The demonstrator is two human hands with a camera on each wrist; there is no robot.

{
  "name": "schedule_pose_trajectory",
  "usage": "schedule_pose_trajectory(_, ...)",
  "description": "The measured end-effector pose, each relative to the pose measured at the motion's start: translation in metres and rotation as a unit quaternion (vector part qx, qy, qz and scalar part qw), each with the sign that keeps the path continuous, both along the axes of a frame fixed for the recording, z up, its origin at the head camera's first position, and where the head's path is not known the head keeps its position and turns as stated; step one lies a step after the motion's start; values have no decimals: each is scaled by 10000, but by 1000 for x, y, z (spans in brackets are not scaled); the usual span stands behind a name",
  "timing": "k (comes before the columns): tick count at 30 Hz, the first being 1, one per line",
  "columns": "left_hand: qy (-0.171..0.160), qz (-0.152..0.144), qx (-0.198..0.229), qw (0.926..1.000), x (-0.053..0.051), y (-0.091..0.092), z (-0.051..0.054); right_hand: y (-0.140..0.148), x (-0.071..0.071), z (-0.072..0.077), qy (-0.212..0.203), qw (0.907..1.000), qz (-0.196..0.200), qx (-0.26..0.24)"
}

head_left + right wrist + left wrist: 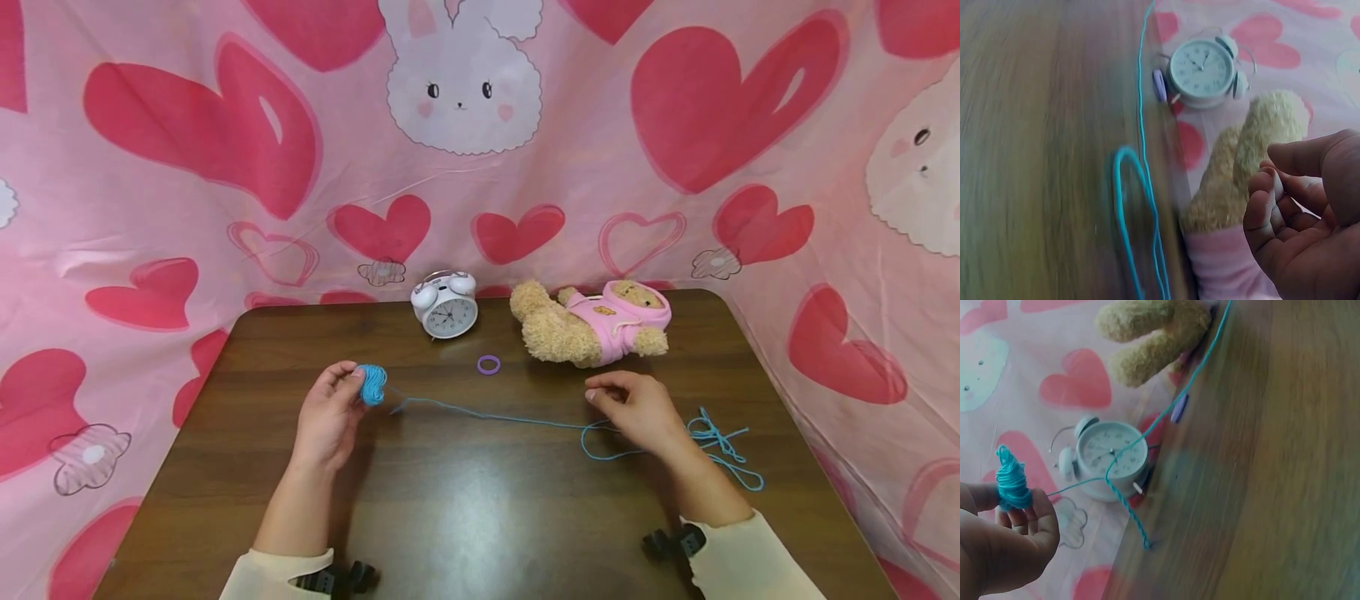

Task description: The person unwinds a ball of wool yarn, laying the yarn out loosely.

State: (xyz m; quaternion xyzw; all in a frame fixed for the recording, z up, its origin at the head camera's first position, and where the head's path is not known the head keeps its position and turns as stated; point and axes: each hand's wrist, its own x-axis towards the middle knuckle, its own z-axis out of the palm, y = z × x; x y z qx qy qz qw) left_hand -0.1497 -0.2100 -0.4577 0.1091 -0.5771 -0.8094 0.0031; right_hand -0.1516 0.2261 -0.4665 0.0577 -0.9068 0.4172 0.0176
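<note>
In the head view my left hand [330, 417] pinches a small wound bundle of blue yarn [373, 385] between thumb and fingers, raised over the table's left side. The left wrist view shows the bundle [1013, 481] upright, with a thin strand [1075, 485] leading away from the fingers. A long loose length of yarn [495, 417] runs rightward to a loop and a loose tangle [716, 437] by the right forearm. My right hand [633, 408] hovers above the yarn, fingers loosely bent. Nothing shows between its fingertips in the right wrist view.
On the dark wooden table [465, 517], a white twin-bell alarm clock [448, 312] stands at the back. A purple ring [488, 365] lies before it. A teddy bear [592, 325] in a pink hoodie lies back right. A pink heart-print cloth [562, 125] hangs behind.
</note>
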Motion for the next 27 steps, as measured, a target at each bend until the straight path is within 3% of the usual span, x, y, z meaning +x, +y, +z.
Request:
schedule_pose_trajectory(16,78,-353,59,9993,-8,50,0,-56,-5,-2,-83,9951,645,-749)
schedule_pose_trajectory(27,50,-644,99,9979,-8,78,0,-98,-11,-1,115,9881,1151,-1014)
